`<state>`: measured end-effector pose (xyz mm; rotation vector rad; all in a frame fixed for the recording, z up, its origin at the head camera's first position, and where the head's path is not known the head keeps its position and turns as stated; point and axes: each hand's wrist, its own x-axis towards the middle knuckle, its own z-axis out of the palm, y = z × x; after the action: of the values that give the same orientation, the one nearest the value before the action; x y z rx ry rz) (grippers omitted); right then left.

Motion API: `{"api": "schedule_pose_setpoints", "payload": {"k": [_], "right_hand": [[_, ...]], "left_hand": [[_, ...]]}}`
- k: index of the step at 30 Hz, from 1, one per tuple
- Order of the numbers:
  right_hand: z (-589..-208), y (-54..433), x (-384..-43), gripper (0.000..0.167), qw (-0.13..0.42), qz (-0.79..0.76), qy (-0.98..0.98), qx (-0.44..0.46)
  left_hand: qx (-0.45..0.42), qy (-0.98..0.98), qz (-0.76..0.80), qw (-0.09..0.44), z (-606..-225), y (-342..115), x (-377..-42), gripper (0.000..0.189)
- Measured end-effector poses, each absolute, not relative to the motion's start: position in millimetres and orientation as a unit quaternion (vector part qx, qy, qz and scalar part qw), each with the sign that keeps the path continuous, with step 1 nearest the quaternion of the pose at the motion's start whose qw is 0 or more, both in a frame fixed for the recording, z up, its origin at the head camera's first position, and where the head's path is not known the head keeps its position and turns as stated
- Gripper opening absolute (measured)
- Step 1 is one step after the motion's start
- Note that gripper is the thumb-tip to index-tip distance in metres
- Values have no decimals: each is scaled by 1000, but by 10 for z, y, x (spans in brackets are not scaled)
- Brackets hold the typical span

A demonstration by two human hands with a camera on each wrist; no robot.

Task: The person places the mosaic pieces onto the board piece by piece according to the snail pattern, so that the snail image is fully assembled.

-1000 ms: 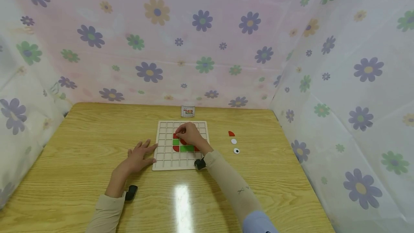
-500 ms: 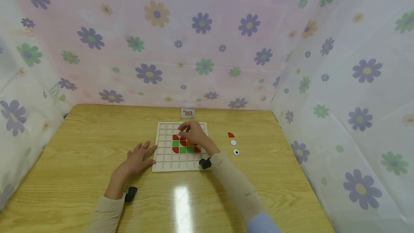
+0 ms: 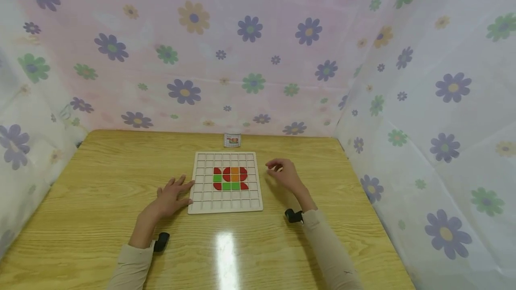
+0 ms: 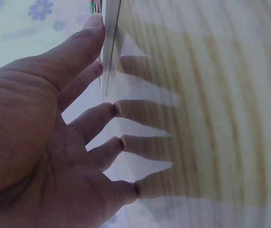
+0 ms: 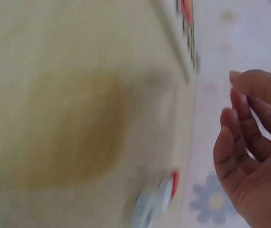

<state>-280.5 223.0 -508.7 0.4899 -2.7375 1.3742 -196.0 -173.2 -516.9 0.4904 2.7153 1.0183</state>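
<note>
A pale wooden grid board (image 3: 201, 201) lies on the table. Red pieces (image 3: 227, 174), green pieces (image 3: 231, 186) and orange pieces (image 3: 235, 174) sit together in its middle cells. My left hand (image 3: 169, 198) rests with fingers spread at the board's left edge, thumb and index finger touching it. Above the table to the right of the board hovers my right hand (image 3: 287, 176), fingers loosely bent and holding nothing. In the right wrist view, blurred white discs (image 5: 152, 202) and a red piece (image 5: 175, 183) lie on the table below that hand; it hides them in the head view.
A small picture card (image 3: 232, 140) lies behind the board near the table's back edge. Flowered curtains (image 3: 250, 57) stand behind and at both sides of the wooden table (image 3: 193, 254).
My right hand has lifted off the board and moved right, off its right edge. The pieces it covered now show in the grid. My left hand stays in place.
</note>
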Motion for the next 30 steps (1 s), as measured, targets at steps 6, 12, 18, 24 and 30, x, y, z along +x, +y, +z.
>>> {"api": "schedule_pose_setpoints", "payload": {"k": [6, 12, 18, 24, 30], "right_hand": [[-5154, 2665, -2690, 22, 38, 420, -902, 87], [-5174, 2871, -2742, 31, 0, 396, -918, 25], [-5186, 2887, -2854, 35, -35, 376, -926, 28], [-5185, 2797, -2963, 31, -30, 356, -934, 13], [-5203, 2710, -2978, 22, -32, 357, -933, 21]], "left_hand": [[167, 914, 355, 100, -5148, -1747, -1948, 61], [169, 914, 355, 98, -5163, -1741, -1956, 61], [167, 915, 353, 101, -5164, -1736, -1965, 61], [160, 916, 352, 106, -5146, -1717, -1963, 60], [155, 917, 353, 105, -5165, -1723, -1950, 60]]}}
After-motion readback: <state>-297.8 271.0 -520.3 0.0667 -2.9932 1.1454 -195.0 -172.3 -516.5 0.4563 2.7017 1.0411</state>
